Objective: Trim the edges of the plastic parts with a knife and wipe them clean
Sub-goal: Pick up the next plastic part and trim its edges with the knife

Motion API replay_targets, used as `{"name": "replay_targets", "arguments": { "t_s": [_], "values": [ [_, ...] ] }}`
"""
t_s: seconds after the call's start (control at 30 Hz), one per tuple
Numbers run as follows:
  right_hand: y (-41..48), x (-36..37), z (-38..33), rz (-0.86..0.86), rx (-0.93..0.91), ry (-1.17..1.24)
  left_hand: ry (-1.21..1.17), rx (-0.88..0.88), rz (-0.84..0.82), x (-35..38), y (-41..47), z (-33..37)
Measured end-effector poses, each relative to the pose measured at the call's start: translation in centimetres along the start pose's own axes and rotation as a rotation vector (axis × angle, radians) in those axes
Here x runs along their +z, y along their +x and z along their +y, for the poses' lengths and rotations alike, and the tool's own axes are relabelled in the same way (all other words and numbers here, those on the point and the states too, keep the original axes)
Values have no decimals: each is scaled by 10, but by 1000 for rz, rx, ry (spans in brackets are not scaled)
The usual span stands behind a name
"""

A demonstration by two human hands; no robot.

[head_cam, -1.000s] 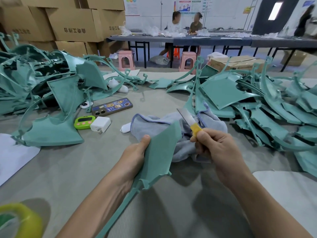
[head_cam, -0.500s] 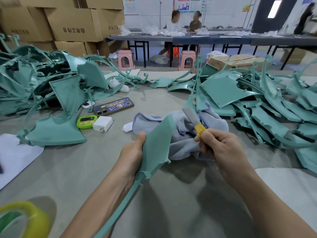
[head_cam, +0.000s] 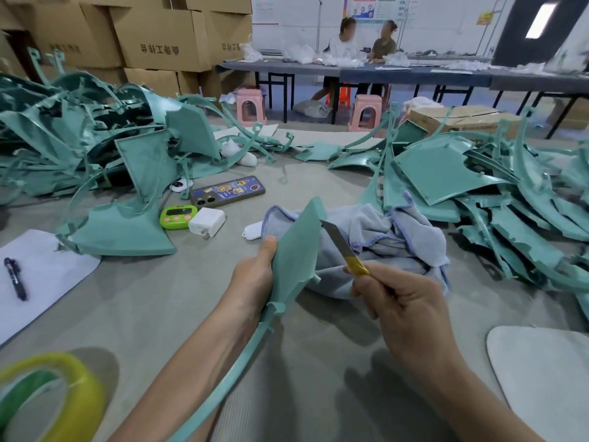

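my left hand (head_cam: 255,275) grips the teal plastic part (head_cam: 296,247) above the table; the knife (head_cam: 342,247) touches its right edge, yellow handle pinched in my right hand (head_cam: 401,301). i judge i'm trimming; next, draw the blade down that edge, clear of my thumb. the phone (head_cam: 228,191) lies left, the cloth (head_cam: 382,237) just behind, both clear of the cut

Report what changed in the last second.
The right hand brought the knife down: its blade tip, earlier above the top corner of the plastic part, now meets the right edge just below that corner. Nothing was let go. The left hand still holds the part; the cloth lies behind.
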State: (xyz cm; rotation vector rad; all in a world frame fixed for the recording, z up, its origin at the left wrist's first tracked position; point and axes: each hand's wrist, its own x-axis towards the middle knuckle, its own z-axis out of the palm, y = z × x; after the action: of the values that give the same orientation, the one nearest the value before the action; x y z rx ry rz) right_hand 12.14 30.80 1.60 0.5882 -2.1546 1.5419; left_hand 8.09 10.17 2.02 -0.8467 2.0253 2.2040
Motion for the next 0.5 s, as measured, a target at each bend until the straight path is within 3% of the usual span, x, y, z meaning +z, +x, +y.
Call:
{"name": "replay_targets", "arguments": {
  "t_s": [0.2,0.37,0.5],
  "values": [
    [4,-9,-7,-83,-93,-55,-3,8,0,-2,4,-1],
    [11,-9,-7,74,-54,-103,15,74,3,5,1,-3],
    [2,-8,-12,-49,-86,-105,23,108,33,2,2,0]
  ]
}}
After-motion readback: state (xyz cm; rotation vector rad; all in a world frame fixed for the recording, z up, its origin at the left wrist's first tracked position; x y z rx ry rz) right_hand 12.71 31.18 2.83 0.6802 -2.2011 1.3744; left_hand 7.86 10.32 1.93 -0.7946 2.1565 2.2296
